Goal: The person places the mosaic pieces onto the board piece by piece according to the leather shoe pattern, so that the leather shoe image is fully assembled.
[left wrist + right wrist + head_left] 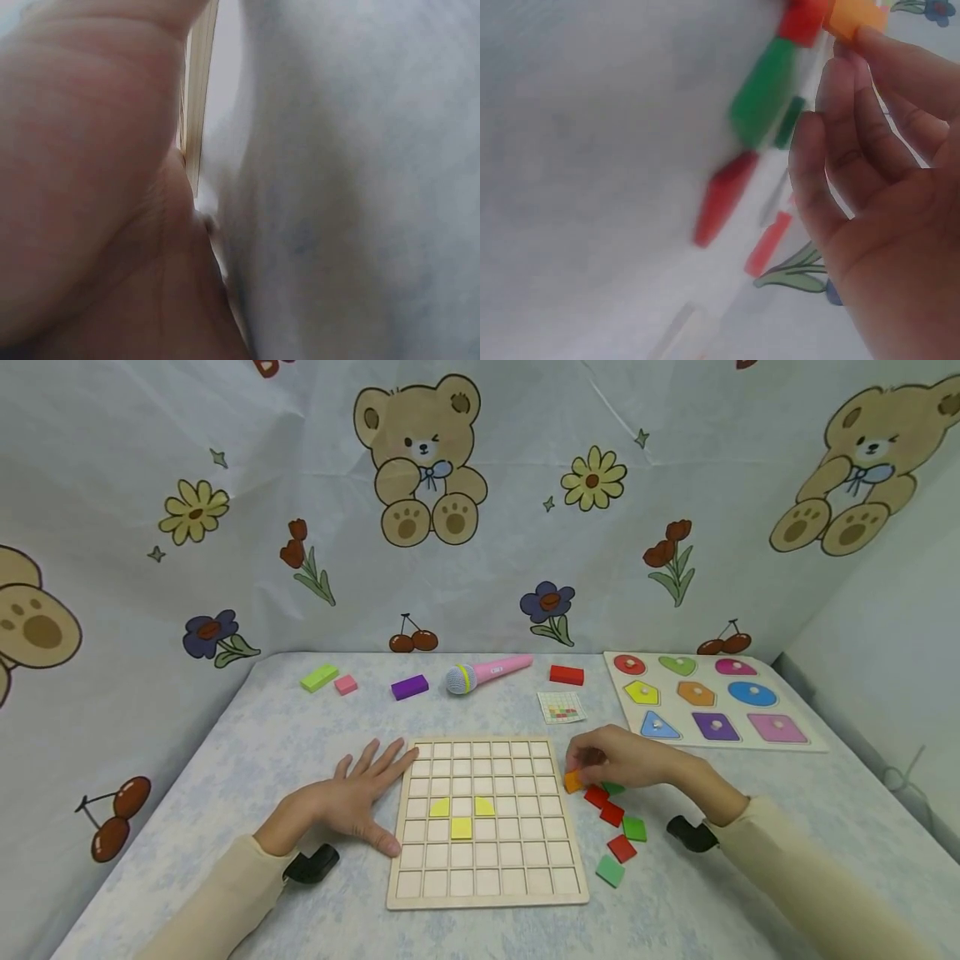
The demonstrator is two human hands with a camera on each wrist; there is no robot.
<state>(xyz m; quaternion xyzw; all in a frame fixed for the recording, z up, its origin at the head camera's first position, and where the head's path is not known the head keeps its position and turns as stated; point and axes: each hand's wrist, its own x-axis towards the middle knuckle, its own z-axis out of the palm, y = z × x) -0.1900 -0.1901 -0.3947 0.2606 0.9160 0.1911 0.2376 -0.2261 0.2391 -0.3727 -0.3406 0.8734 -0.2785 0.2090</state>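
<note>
A wooden grid board (pixel 487 907) lies flat on the table, with yellow tiles in its cells: a square (pixel 461 828) and two with a rounded corner, one being this piece (pixel 484 807). My left hand (pixel 352 802) is spread with straight fingers, its thumb and fingertips touching the board's left edge. In the left wrist view, palm skin hides most of the board. Just off the board's right edge, my right hand (pixel 618 757) pinches an orange tile (pixel 855 19) between thumb and fingers. Loose red tiles (pixel 622 848) and green tiles (pixel 611 871) lie below that hand.
At the back lie a green block (pixel 320 677), a pink block (pixel 346 684), a purple block (pixel 410 687), a toy microphone (pixel 487 673) and a red block (pixel 566 675). A small pattern card (pixel 562 707) sits beyond the board. A shape puzzle (pixel 780 747) occupies the back right.
</note>
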